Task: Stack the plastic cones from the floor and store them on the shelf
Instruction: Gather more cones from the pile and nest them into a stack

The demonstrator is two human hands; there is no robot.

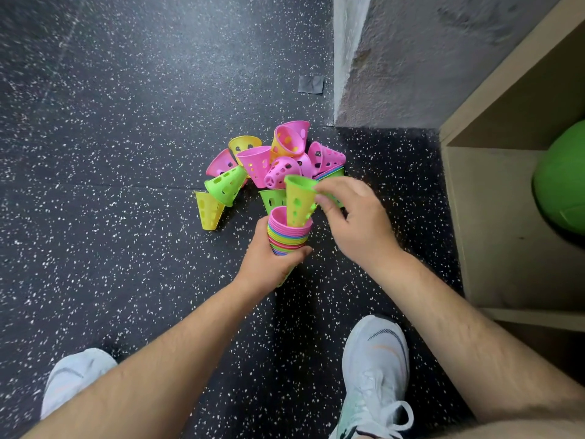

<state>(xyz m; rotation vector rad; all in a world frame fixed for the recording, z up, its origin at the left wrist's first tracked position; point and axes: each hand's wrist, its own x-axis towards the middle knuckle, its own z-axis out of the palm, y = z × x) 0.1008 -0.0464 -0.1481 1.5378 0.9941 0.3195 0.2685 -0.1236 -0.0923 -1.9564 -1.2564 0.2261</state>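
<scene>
Many loose cones (257,164), green ball (560,185) in shelf (493,236)

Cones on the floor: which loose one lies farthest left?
The yellow cone lying on its side at the far left, beside a green cone. Every other loose cone lies further right.

- Showed loose cones (254,164) in pink, yellow, green.
- Showed top cone (299,199) yellow, rimmed green.
- Showed stack (288,237) striped pink, yellow, green, purple.
- Showed black floor (110,153) speckled white.
</scene>
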